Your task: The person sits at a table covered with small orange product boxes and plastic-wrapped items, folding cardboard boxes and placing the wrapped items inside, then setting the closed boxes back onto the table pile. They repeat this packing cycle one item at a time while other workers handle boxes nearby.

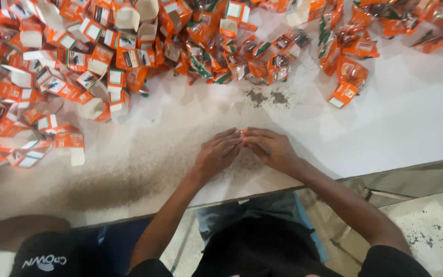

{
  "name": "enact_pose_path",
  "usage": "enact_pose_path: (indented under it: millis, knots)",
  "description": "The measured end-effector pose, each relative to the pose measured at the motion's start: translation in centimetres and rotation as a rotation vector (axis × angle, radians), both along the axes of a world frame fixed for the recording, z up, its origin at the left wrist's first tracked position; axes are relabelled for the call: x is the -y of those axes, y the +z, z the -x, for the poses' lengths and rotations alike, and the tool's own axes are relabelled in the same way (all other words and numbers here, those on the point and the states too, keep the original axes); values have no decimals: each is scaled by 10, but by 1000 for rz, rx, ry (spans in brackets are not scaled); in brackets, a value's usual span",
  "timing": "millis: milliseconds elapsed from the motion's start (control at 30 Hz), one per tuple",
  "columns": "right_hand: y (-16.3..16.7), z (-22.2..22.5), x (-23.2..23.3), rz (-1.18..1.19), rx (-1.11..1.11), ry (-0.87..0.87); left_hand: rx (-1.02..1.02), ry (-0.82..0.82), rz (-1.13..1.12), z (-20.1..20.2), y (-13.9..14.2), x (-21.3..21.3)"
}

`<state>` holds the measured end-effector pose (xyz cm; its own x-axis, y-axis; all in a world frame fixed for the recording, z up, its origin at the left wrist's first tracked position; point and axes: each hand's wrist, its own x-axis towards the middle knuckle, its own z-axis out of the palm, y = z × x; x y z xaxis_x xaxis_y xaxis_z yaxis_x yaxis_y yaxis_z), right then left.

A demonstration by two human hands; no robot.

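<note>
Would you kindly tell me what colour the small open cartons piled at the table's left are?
Orange with white flaps, on the cartons, clearest in the head view.

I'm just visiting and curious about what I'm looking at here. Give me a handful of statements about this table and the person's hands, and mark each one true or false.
1. The left hand and the right hand meet at the fingertips over the white table. True; a tiny orange item shows between them.
2. The small cartons are blue. False; the open cartons piled at the left are orange and white.
3. Shiny orange sachets lie heaped at the far middle and right. True.
4. The table is spotless. False; dark powder lies beyond the hands, and a brownish dusting spreads on the near side.
5. Both hands rest inside a carton. False; they are on the table surface, apart from the piles.
</note>
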<state>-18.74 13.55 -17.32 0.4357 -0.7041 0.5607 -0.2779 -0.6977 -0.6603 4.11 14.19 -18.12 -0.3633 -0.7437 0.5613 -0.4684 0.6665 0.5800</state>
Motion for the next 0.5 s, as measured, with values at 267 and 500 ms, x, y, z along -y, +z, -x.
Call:
enact_pose_path:
  millis: [267,500]
  knots:
    - [16,2,-2,8,-100,6,117,-59,9,-5,18,-11]
    - [18,6,-1,-33,-142,36,54,-66,-90,-8,14,-10]
